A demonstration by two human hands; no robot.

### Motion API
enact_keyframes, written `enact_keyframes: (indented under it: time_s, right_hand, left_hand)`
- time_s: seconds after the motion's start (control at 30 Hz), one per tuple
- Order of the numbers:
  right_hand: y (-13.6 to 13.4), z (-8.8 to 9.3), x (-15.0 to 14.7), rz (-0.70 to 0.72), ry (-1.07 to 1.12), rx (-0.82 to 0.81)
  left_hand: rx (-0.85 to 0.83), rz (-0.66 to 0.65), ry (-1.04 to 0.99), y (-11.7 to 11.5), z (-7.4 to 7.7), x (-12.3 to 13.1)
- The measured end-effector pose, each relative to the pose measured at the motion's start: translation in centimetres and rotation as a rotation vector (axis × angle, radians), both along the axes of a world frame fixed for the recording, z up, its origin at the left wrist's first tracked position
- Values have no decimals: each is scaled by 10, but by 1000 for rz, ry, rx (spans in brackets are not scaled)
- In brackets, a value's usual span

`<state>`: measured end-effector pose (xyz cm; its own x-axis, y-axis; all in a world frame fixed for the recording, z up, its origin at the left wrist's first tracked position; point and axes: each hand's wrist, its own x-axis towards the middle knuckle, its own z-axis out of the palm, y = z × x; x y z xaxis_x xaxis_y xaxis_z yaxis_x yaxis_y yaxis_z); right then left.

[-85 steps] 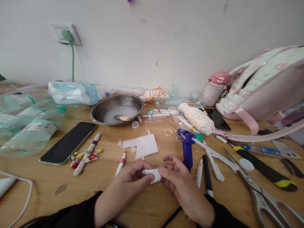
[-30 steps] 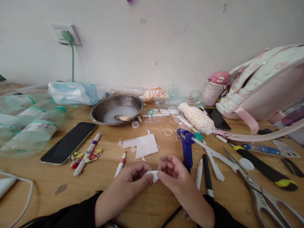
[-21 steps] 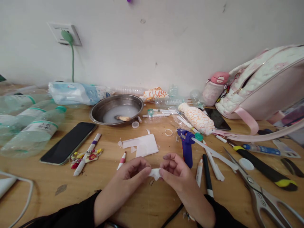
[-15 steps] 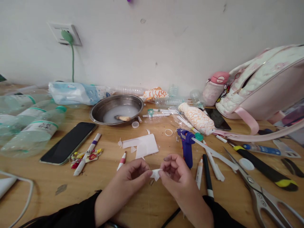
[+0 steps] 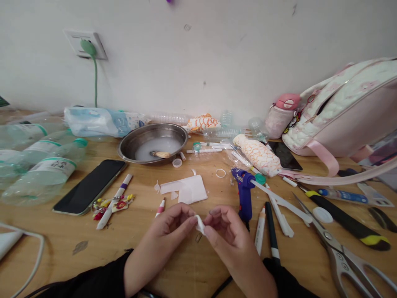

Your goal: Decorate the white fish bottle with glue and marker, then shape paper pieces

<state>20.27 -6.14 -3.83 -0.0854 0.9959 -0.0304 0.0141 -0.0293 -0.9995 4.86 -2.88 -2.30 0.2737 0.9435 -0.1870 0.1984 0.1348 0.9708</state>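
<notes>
Between my two hands is a small white piece of paper (image 5: 200, 224), bent or rolled up and held at both ends. My left hand (image 5: 169, 231) pinches its left end between thumb and fingers. The other end sits in the pinch of my right hand (image 5: 231, 236), whose fingers curl behind it. Just beyond my hands lies a larger cut sheet of white paper (image 5: 194, 189) with small scraps beside it. A marker with a pink band (image 5: 160, 207) pokes out behind my left hand. A blue glue gun (image 5: 245, 192) lies beyond my right hand.
A metal bowl (image 5: 151, 142) of cloudy liquid stands at the back. Plastic bottles (image 5: 46, 176) and a phone (image 5: 89, 186) lie left. Large scissors (image 5: 328, 238), a black-and-yellow cutter (image 5: 347, 219) and markers lie right. A painted white fish-like shape (image 5: 257, 155) rests near the backpack (image 5: 347, 111).
The small paper piece has turned from lying flat and level to slanting down to the right, and looks more rolled. Both hands stay nearly in place.
</notes>
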Motion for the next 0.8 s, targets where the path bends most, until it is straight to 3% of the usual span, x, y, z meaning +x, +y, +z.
enact_keyframes:
  time_s: [0.23, 0.43, 0.8]
  right_hand:
    - [5, -13, -6, -10, 145, -64]
    - [5, -16, -5, -69, 139, -49]
    - [6, -14, -4, -30, 164, -79]
  left_hand:
    - [7, -74, -58, -2, -7, -2]
    - [-5, -103, -32, -2, -7, -2]
    - [-142, -89, -82, 0, -4, 0]
